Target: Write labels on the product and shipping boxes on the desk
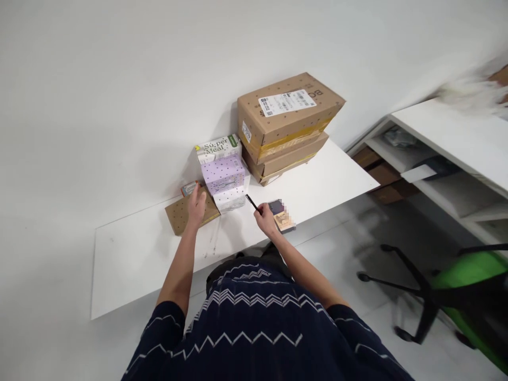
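My right hand (265,219) is closed around a black pen (253,203), whose tip points up and left toward the boxes. A low brown cardboard box (180,214) lies at the left, speckled with dark dots. My left hand (196,207) rests on or just above it, fingers stretched out and thumb apart. Right beside that hand is a lilac box (224,175) covered with dots, with a whitish side toward me. Behind it stands a white "Super Meal" box (218,148). Next to my right wrist lies a small dark and tan item (282,216), partly blurred out.
Two large cardboard boxes are stacked at the back; the upper box (291,116) overhangs the lower box (286,163). A small orange-edged packet (189,188) sits behind the low box. The white table (130,254) meets the wall. Rightward are a shelf unit (448,148) and a green chair (464,286).
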Motion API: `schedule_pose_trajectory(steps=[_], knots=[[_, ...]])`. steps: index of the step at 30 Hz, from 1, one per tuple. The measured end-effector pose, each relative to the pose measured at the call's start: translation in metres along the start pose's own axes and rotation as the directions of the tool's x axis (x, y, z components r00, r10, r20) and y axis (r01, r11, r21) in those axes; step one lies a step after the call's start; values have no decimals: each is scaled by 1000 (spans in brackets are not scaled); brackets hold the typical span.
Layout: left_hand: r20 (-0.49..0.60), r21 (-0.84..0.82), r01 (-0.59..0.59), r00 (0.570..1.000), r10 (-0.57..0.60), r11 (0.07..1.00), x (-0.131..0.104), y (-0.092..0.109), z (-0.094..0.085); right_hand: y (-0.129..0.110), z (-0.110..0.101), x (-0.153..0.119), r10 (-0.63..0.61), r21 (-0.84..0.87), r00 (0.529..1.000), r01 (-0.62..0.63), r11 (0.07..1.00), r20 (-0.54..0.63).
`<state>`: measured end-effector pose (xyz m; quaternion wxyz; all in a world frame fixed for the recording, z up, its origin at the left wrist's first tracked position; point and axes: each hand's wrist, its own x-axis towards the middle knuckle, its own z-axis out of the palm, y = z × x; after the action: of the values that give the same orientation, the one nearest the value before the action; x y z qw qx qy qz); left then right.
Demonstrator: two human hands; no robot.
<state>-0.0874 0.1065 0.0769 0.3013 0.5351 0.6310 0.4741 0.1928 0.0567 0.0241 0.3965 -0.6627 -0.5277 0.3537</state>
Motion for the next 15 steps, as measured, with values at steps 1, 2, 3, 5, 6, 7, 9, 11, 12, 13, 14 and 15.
schedule_pose_trajectory(steps=[1, 2, 3, 5, 6, 7, 9, 11, 12, 13, 14, 15], knots=[[22, -68, 26, 999, -25, 997, 6, 4, 6, -11, 0, 8, -34, 30, 999, 35, 999, -9], [45, -123, 39, 998, -33, 992, 11, 7, 11, -23, 1, 17, -59, 48, 998, 60, 997, -10], [70, -171, 39, 997, -28, 985, 15, 11, 16, -34, 2, 27, -83, 58, 996, 84, 995, -15], [117, -252, 30, 993, 0, 967, 20, 16, 25, -52, 5, 47, -150, 72, 988, 152, 986, -39], [137, -284, 29, 991, 11, 958, 22, 18, 28, -59, 7, 57, -185, 83, 981, 189, 979, -52], [149, -305, 32, 989, 14, 952, 22, 20, 31, -65, 10, 66, -211, 100, 976, 216, 971, -56], [146, -320, 50, 989, -3, 946, 21, 24, 35, -73, 17, 79, -213, 157, 977, 214, 964, -23], [128, -312, 53, 992, -14, 949, 17, 27, 35, -76, 22, 82, -157, 225, 986, 142, 964, 48], [119, -302, 40, 993, -4, 952, 13, 29, 33, -78, 23, 79, -124, 252, 989, 101, 962, 78], [109, -292, 16, 994, 17, 956, 9, 30, 31, -79, 22, 74, -100, 276, 990, 70, 959, 98], [94, -281, -20, 994, 49, 959, 3, 33, 28, -80, 19, 67, -91, 299, 990, 55, 953, 106], [78, -269, -63, 993, 87, 961, -5, 35, 25, -82, 15, 57, -96, 323, 990, 57, 945, 106]])
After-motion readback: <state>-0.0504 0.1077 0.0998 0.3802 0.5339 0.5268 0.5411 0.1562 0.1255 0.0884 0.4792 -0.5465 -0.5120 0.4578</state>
